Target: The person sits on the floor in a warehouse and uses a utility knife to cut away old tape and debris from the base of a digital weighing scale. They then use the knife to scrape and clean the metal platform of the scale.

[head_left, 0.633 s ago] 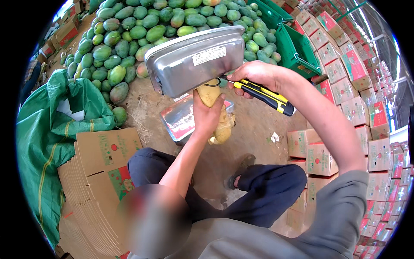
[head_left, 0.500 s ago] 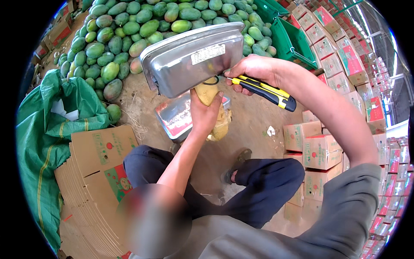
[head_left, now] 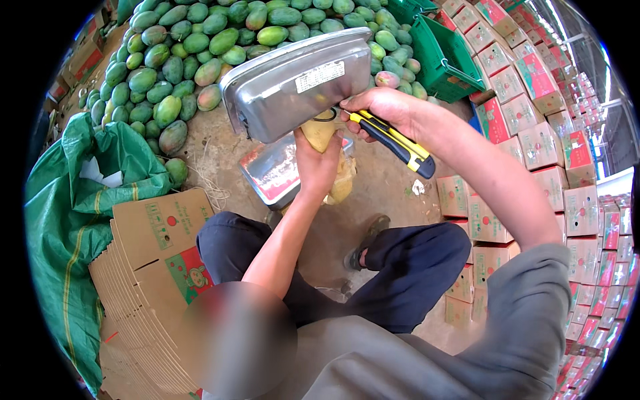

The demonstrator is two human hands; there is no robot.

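A silver metal housing (head_left: 297, 87) with a white label, shaped like the head of a bench scale, stands tilted in front of me. Below it is a stem wrapped in yellowish tape (head_left: 320, 135), which my left hand (head_left: 315, 167) grips. A loop of black cable (head_left: 325, 115) shows where stem and housing meet. My right hand (head_left: 385, 110) is closed around a yellow-and-black utility knife (head_left: 398, 145), its tip end close to the cable and the housing's lower edge. Beneath, a shiny metal platform (head_left: 273, 175) sits low by the floor, partly hidden by my left hand.
A large heap of mangoes (head_left: 160, 73) lies beyond. Green crates (head_left: 443, 60) stand at the far right, with stacked cartons (head_left: 533, 147) along the right side. Flattened cardboard (head_left: 160, 227) and a green woven sack (head_left: 67, 213) are at left. String (head_left: 210, 190) lies on the floor.
The right hand and knife have shifted slightly left and up, with the knife's handle end tilted lower. The left hand keeps its grip on the stem. The whole view has shifted a little.
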